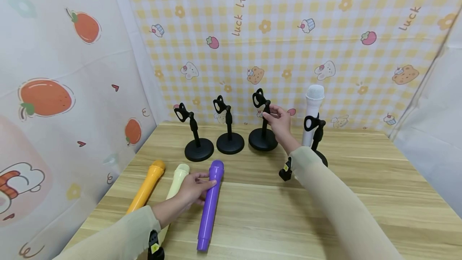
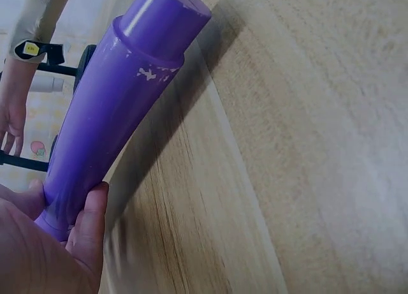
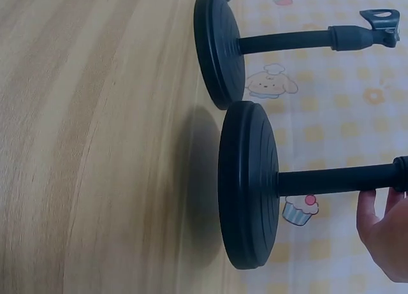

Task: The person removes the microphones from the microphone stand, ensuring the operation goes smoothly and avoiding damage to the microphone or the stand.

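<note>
My left hand [image 1: 193, 189] grips a purple microphone [image 1: 211, 208] near its head, thumb on top and fingers at the side. In the left wrist view the purple handle [image 2: 105, 109] slants up, its tail end toward the camera above the table. My right hand [image 1: 281, 122] holds the pole of a black microphone stand [image 1: 262, 140], below its clip. From the right wrist, that stand's round base [image 3: 248, 185] shows in front, with fingers [image 3: 366, 208] at the pole. The stand's clip holds no microphone.
Two more black stands, a left one [image 1: 199, 150] and a middle one [image 1: 230, 143], stand alongside. A white microphone [image 1: 315, 93] stands upright by another stand [image 1: 317, 135], partly behind my right arm. Yellow [image 1: 178, 177] and orange [image 1: 146, 185] microphones lie at left. A patterned cloth [image 1: 223, 19] hangs behind the table.
</note>
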The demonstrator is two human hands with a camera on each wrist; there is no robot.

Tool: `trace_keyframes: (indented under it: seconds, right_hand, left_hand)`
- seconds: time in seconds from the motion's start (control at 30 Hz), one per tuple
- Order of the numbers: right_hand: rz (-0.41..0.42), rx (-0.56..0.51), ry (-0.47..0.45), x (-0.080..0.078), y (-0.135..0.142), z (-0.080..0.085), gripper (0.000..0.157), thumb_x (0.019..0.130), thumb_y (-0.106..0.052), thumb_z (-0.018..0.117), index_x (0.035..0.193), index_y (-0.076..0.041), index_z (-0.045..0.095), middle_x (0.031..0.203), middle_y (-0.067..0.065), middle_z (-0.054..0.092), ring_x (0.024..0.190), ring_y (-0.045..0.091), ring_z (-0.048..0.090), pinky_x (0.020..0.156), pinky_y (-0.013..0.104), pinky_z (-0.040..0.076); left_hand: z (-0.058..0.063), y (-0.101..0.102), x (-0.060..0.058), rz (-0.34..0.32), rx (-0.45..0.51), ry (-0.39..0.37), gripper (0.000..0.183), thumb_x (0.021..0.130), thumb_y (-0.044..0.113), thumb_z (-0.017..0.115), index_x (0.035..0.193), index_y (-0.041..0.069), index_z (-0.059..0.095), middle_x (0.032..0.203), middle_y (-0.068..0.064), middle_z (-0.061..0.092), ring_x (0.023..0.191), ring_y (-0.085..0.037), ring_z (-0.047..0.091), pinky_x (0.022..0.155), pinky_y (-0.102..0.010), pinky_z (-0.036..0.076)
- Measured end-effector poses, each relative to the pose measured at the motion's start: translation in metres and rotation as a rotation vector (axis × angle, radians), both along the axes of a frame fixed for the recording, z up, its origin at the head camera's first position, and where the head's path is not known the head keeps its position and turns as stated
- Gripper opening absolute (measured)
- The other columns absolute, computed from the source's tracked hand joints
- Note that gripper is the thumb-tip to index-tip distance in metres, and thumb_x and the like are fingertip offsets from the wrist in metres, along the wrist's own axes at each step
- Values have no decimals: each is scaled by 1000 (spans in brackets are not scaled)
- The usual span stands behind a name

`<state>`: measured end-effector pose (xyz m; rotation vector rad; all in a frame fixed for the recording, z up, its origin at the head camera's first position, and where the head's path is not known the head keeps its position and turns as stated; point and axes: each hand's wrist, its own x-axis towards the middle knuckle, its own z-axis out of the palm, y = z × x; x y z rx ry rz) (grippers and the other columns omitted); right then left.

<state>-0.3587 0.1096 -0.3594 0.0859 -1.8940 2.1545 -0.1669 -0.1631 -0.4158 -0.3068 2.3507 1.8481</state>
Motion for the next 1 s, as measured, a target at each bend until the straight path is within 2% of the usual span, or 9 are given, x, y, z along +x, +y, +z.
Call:
trace_keyframes:
  seconds: [0.33, 0.67, 1.0]
  right_hand:
    - [27, -32, -32, -9, -1, -12, 34, 89, -4, 70, 121, -3, 60, 106, 3, 58, 99, 17, 60, 89, 38, 53]
    - [24, -29, -19, -13, -4, -14, 28, 89, -4, 70, 116, -6, 62, 107, 4, 58, 98, 16, 60, 85, 33, 54]
    - [27, -37, -21, -16, -5, -16, 27, 89, -1, 69, 115, -5, 62, 105, 4, 59, 97, 16, 61, 86, 35, 54]
  left_hand:
    - [-4, -1, 1, -10, -14, -10, 48, 88, 17, 73, 127, -6, 54, 91, -15, 62, 62, -20, 64, 47, -36, 55]
    - [-5, -4, 4, 7, -59, -6, 49, 89, 17, 73, 127, -6, 53, 92, -15, 63, 61, -19, 60, 46, -35, 55]
    - [-7, -5, 3, 15, -72, -12, 48, 89, 16, 72, 127, -6, 54, 90, -13, 63, 60, -18, 59, 45, -35, 54]
